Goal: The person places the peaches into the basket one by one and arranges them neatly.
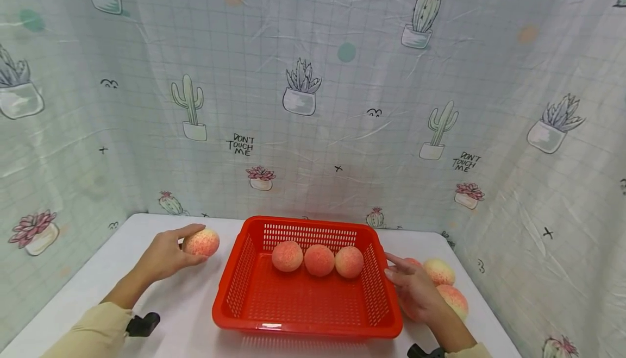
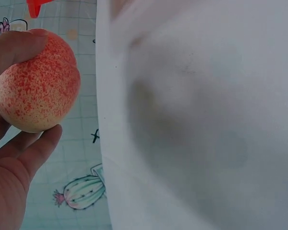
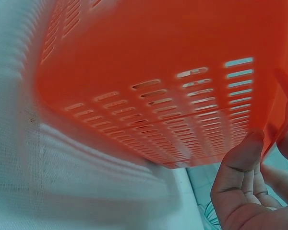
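Note:
My left hand [image 1: 168, 252] holds a peach [image 1: 201, 243] between thumb and fingers above the table, left of the red basket [image 1: 308, 330]. In the left wrist view the peach [image 2: 41, 84] is mottled red over pale yellow, the thumb on one side and fingertips on the other. Three peaches, among them a middle peach [image 1: 319, 261], lie in a row at the far end of the basket. At the basket's right side, my right hand [image 1: 415, 287] grips its rim; the right wrist view shows the thumb [image 3: 247, 151] against the slotted outer wall [image 3: 149, 96].
Several peaches lie on the table right of the basket, partly hidden by my right hand, including a pale peach [image 1: 438, 271] and a redder peach [image 1: 454, 299]. A cactus-printed curtain [image 1: 313, 146] hangs round the back and sides of the white table [image 1: 186, 303].

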Tool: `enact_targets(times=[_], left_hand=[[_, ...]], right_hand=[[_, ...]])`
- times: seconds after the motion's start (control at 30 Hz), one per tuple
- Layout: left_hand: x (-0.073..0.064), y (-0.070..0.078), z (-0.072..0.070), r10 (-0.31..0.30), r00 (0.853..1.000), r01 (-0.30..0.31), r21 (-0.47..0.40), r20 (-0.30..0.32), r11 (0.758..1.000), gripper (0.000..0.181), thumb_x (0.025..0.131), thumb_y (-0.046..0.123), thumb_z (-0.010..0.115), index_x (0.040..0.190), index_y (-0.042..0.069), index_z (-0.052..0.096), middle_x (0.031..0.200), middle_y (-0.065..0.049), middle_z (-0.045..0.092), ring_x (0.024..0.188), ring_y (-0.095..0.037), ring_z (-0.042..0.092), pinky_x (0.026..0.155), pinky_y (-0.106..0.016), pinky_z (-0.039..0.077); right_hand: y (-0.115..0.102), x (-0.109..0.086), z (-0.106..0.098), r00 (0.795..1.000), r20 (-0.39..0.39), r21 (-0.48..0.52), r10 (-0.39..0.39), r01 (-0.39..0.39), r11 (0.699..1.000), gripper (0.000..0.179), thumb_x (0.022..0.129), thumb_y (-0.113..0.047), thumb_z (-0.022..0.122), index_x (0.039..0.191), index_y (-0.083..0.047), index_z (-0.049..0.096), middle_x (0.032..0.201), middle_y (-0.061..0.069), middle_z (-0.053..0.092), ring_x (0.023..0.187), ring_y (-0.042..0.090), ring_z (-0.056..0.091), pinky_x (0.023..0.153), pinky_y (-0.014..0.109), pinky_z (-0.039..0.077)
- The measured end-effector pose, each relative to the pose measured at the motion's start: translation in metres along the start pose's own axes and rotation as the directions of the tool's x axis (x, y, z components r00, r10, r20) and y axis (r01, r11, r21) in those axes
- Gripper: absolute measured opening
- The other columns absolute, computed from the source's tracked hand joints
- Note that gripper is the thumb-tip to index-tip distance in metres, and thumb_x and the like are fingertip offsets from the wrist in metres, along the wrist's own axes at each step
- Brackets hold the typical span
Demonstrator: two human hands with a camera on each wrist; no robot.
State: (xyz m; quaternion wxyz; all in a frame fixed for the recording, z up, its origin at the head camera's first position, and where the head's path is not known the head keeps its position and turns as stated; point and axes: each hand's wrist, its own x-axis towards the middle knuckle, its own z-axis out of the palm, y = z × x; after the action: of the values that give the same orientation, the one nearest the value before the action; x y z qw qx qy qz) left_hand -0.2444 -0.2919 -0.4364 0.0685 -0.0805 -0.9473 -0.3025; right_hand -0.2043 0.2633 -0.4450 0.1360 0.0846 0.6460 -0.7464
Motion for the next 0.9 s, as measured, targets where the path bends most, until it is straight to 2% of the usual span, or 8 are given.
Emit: enact_targets(times=[0.1,0.27,0.4,0.6,0.9], left_hand=[[-0.001,0.005,-0.004,-0.002,1.0,0.002,-0.006,0.005,1.0,0.078,0.077,0.031,0.092,0.143,0.005,0.061,0.133,-0.031,0.065,0.097,-0.032,0.068,0.074,-0.037,0.062],[-0.004,0.015,-0.009,-0.017,1.0,0.017,-0.034,0.025,0.999,0.078,0.078,0.033,0.091,0.145,0.005,0.06,0.138,-0.032,0.063,0.106,-0.039,0.069,0.08,-0.045,0.065],[-0.006,0.023,-0.015,-0.004,1.0,0.006,-0.04,0.029,0.999,0.079,0.078,0.034,0.091,0.145,0.005,0.059,0.14,-0.032,0.061,0.109,-0.041,0.069,0.081,-0.046,0.065],[-0.009,0.032,-0.021,0.019,0.999,-0.018,-0.042,0.028,0.999,0.078,0.078,0.034,0.092,0.145,0.007,0.061,0.138,-0.031,0.063,0.108,-0.039,0.071,0.08,-0.044,0.065],[-0.009,0.046,-0.027,0.071,0.997,-0.068,-0.093,0.03,0.993,0.079,0.077,0.035,0.093,0.143,0.004,0.061,0.141,-0.029,0.061,0.112,-0.04,0.07,0.08,-0.044,0.066]], right_hand=[[-0.001,-0.001,0.0,1.0,0.003,-0.002,-0.004,0.004,1.0,0.066,0.104,-0.015,0.062,0.164,-0.013,0.034,0.116,0.003,0.072,0.107,0.018,0.07,0.098,0.037,0.062],[-0.001,-0.002,0.001,1.0,0.005,0.005,-0.006,0.006,1.0,0.068,0.103,-0.015,0.063,0.164,-0.013,0.034,0.116,0.003,0.072,0.107,0.018,0.071,0.098,0.037,0.061],[0.0,-0.002,0.001,1.0,-0.021,0.003,-0.003,0.003,1.0,0.069,0.101,-0.016,0.066,0.163,-0.016,0.036,0.118,0.002,0.072,0.11,0.019,0.071,0.101,0.039,0.06],[0.0,-0.002,0.001,1.0,-0.007,-0.001,-0.008,0.008,1.0,0.068,0.103,-0.015,0.064,0.163,-0.014,0.034,0.119,0.004,0.071,0.11,0.019,0.071,0.1,0.039,0.06],[-0.001,-0.002,0.002,0.999,-0.039,-0.004,-0.003,0.002,1.0,0.068,0.101,-0.018,0.067,0.162,-0.017,0.037,0.12,0.003,0.072,0.111,0.019,0.071,0.1,0.039,0.06]])
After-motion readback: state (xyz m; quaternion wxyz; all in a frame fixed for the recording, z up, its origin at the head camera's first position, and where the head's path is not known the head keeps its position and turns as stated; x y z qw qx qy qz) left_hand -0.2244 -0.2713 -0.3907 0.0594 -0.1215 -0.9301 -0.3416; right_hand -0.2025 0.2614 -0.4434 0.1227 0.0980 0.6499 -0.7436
